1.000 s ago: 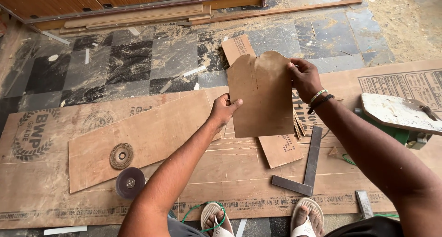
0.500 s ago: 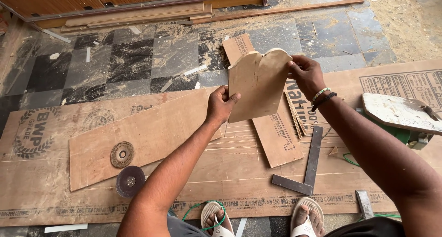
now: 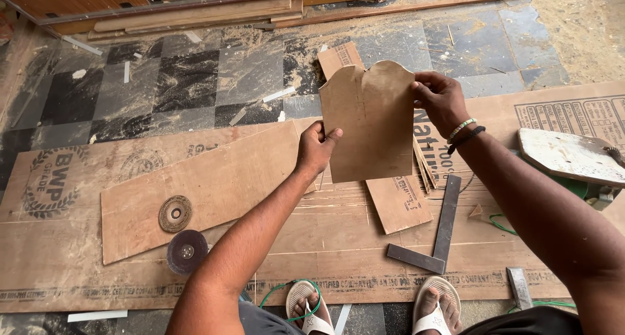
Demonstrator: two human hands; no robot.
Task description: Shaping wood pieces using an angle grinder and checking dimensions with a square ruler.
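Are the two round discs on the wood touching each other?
Apart. The head view shows a strip of bare board between the tan disc and the dark disc.

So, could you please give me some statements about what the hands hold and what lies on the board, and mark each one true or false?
1. Both hands hold one cut wooden panel up in the air. True: the left hand grips its left edge and the right hand its upper right edge.
2. The panel has a straight top edge. False: the top is cut in a curved, pointed shape.
3. Two round discs lie on the plywood to the left. True.
4. The metal square is in the right hand. False: it lies on the plywood sheet, near the feet.
5. The person wears sandals. True.
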